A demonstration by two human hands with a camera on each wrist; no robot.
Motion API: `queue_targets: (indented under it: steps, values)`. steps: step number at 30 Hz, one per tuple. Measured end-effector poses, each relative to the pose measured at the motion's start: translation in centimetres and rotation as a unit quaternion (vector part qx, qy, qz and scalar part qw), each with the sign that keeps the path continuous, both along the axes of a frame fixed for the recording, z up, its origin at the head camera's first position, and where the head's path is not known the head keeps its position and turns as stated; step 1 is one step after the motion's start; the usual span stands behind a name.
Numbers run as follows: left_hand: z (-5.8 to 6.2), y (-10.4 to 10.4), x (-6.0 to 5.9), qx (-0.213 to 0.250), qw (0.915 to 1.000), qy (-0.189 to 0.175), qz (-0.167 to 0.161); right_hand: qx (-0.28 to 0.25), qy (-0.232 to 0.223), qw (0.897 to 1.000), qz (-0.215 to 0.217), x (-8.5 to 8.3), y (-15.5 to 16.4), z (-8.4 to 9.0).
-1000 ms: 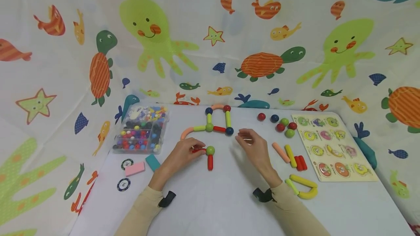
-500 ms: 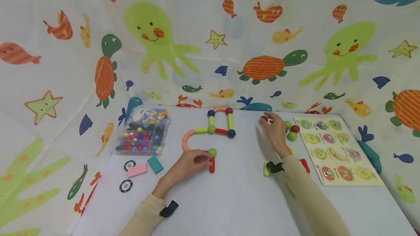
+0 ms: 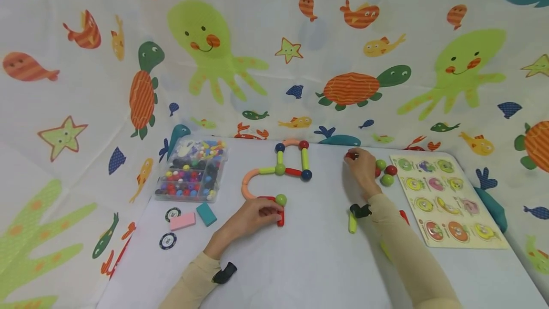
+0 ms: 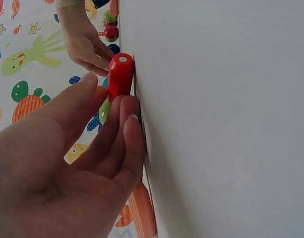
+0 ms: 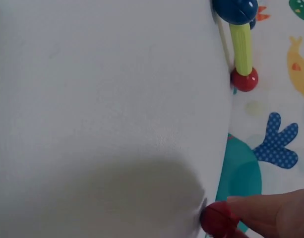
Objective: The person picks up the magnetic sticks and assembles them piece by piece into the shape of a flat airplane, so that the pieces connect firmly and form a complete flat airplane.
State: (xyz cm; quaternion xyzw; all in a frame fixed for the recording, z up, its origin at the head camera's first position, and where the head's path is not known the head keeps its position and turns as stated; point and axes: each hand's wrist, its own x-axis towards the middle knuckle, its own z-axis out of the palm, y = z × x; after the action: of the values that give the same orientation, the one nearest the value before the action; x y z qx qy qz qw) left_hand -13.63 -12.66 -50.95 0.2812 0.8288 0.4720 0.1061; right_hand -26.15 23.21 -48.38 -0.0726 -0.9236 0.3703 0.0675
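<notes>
My right hand [image 3: 363, 171] pinches a red ball [image 5: 218, 219] low at the table's back edge; in the right wrist view its thumb touches the ball. My left hand [image 3: 253, 217] lies beside a red stick [image 4: 121, 74], fingers loosely curled, thumb apart from the other fingertips. Whether the fingertips touch the stick is hard to tell. That stick and another red one meet at a green ball [image 3: 280, 200]. An orange curved piece [image 3: 246, 186] leads from there toward a light green stick [image 3: 267, 170] and a closed frame of sticks and balls [image 3: 305, 160].
Right of my right hand lie several red and green balls [image 3: 387, 180] and a fruit puzzle board [image 3: 429, 218]. A divided bead box [image 3: 184, 199] stands at left, near pink [image 3: 182, 221] and teal blocks [image 3: 206, 214] and two chips [image 3: 167, 241]. My right forearm partly covers loose sticks [image 3: 352, 223].
My right hand has moved right and back from beside the frame to the red ball and pinches it. My left hand has let go of the red stick and shifted slightly toward the front one.
</notes>
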Motion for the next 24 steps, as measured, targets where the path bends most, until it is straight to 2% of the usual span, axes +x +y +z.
queue_targets:
  steps: [9,15,20,24]
  values:
    - [-0.1,0.0,-0.1,-0.022,0.9994,-0.01,-0.024,0.015,-0.021,1.0,-0.001,-0.3,0.3,-0.1]
    - [0.1,0.2,0.1,-0.034,0.999,-0.004,-0.029,-0.01,-0.043,0.999,0.007,0.4,0.0,0.3]
    - [0.2,0.2,0.2,-0.036,0.9989,-0.002,-0.03,-0.036,-0.006,0.999,0.026,1.8,-1.1,0.9]
    - [0.2,0.3,0.1,-0.034,0.9991,-0.002,-0.026,-0.067,0.024,0.996,0.049,3.8,-2.6,1.5]
